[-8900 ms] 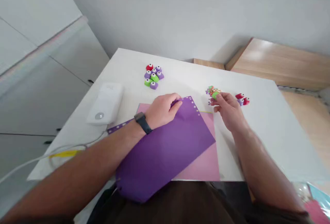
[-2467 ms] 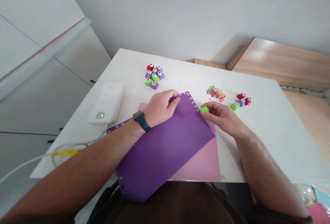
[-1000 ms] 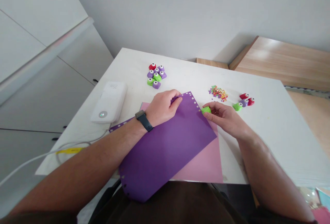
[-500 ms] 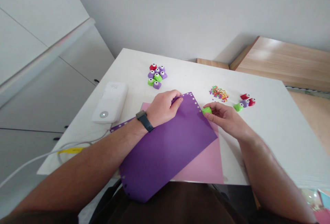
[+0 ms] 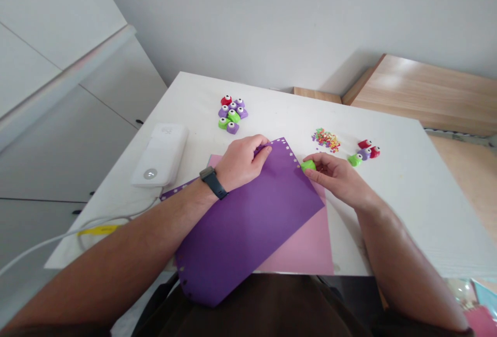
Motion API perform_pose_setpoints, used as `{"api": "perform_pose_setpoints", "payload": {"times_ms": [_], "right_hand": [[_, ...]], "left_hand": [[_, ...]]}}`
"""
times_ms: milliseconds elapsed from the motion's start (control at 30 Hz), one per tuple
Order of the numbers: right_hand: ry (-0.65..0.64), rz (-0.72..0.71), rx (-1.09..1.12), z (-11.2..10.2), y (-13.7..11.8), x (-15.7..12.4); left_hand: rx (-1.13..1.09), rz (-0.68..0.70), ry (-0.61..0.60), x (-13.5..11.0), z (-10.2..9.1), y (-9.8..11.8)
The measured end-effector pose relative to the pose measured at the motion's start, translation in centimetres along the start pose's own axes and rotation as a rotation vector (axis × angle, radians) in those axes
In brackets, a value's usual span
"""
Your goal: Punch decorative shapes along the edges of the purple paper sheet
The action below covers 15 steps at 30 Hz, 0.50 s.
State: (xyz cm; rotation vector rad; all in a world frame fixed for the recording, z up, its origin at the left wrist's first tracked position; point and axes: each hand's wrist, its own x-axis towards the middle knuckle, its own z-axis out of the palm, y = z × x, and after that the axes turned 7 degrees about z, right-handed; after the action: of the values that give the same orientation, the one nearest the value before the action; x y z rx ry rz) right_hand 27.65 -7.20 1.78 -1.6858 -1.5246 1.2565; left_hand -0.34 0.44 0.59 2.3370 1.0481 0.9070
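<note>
My left hand (image 5: 244, 161), with a dark watch on its wrist, pinches the top edge of a purple sheet of paper (image 5: 248, 223). Small star-shaped holes run along two of the sheet's edges near its upper corner, and a few more show at its lower left. In my right hand (image 5: 334, 174) is a green craft punch (image 5: 308, 165), closed between thumb and fingers at the sheet's right edge. The paper's edge inside the punch is hidden. Beneath the purple sheet lies a pink sheet (image 5: 298, 249), partly covered.
Craft punches in red, purple and green (image 5: 233, 115) cluster at the back left; several more (image 5: 365, 154) sit at the right. Between lies a heap of tiny coloured paper bits (image 5: 326, 140). A white power bank (image 5: 160, 155) with a cable (image 5: 128, 217) is on the table's left.
The whole view has shifted slightly, so everything appears a little further left. Both hands keep their hold on the paper and the green punch.
</note>
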Motion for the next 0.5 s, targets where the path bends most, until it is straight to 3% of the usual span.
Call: {"api": "perform_pose_setpoints", "payload": {"times_ms": [500], "right_hand": [[0.002,0.018,-0.001,-0.13,-0.11,-0.07]], "left_hand": [[0.010,-0.013,0.011,-0.02,-0.01,0.08]]}}
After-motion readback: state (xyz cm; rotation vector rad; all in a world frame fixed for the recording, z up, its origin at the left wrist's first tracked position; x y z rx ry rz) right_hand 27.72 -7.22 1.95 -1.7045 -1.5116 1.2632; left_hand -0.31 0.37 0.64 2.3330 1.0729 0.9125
